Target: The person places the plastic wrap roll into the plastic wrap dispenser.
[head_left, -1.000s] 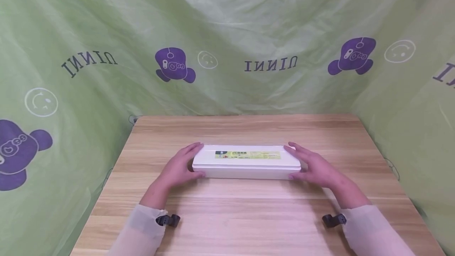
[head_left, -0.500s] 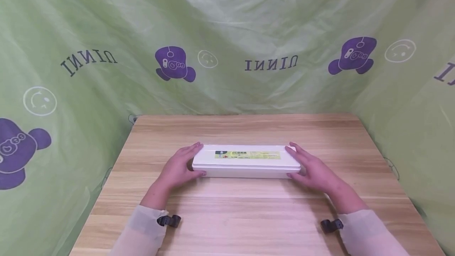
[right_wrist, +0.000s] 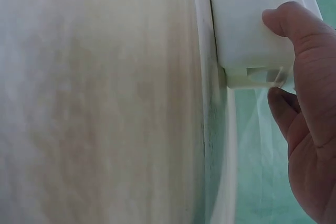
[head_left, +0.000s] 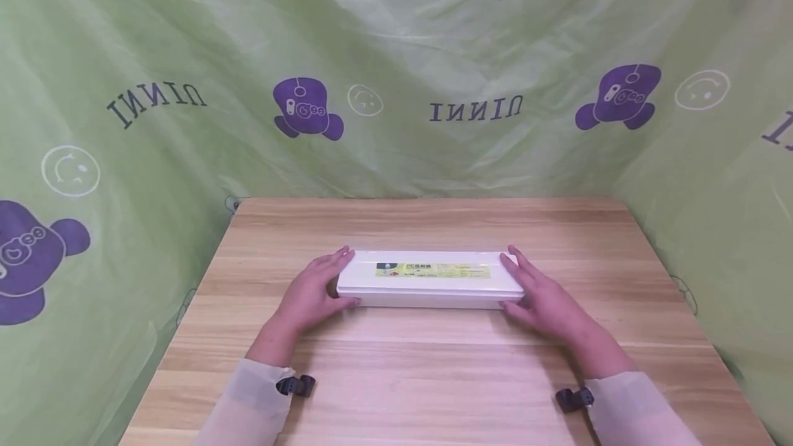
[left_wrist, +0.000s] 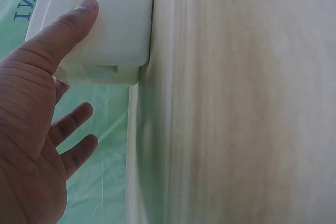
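Observation:
A long white cling film box [head_left: 430, 300] with a yellow-green label on its lid lies crosswise on the wooden table. My left hand [head_left: 310, 293] grips its left end, thumb on the front wall and fingers reaching to the back edge. In the left wrist view the thumb [left_wrist: 71, 27] presses the white wall, while two lower fingers stand free of it. At the other end my right hand [head_left: 548, 298] holds the box likewise, its thumb [right_wrist: 289, 19] on the front and fingertips at the end and lid. Each end wall has a small rectangular opening [right_wrist: 264, 74].
The wood-grain table [head_left: 409, 377] extends around the box. Behind it and at both sides hangs a green curtain [head_left: 396, 157] with purple figures. Small black cameras [head_left: 297, 385] are strapped at both sleeves.
The right wrist and forearm have shifted slightly inward to the left, and the right fingers have moved a little on the lid. The box and left hand stay nearly still.

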### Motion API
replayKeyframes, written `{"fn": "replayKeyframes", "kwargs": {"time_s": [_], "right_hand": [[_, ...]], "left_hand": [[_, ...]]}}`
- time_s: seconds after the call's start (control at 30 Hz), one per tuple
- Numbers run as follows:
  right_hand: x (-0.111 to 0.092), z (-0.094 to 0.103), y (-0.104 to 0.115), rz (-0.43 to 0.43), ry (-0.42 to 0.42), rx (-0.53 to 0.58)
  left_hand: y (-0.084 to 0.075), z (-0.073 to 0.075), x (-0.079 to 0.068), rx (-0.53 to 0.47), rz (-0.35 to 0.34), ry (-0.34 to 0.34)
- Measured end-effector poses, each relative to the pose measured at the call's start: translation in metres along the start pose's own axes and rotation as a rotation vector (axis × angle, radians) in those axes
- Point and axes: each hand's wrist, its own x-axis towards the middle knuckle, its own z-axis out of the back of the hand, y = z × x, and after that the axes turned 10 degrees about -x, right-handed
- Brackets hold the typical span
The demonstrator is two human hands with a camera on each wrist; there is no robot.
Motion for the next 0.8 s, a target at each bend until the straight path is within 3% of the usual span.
{"fn": "replayKeyframes", "kwargs": {"time_s": [0.8], "right_hand": [[0.0007, 0.0084, -0.0007, -0.034, 0.069, 0.017]], "left_hand": [[-0.0019, -0.0009, 0.0033, 0.025, -0.003, 0.007]]}}
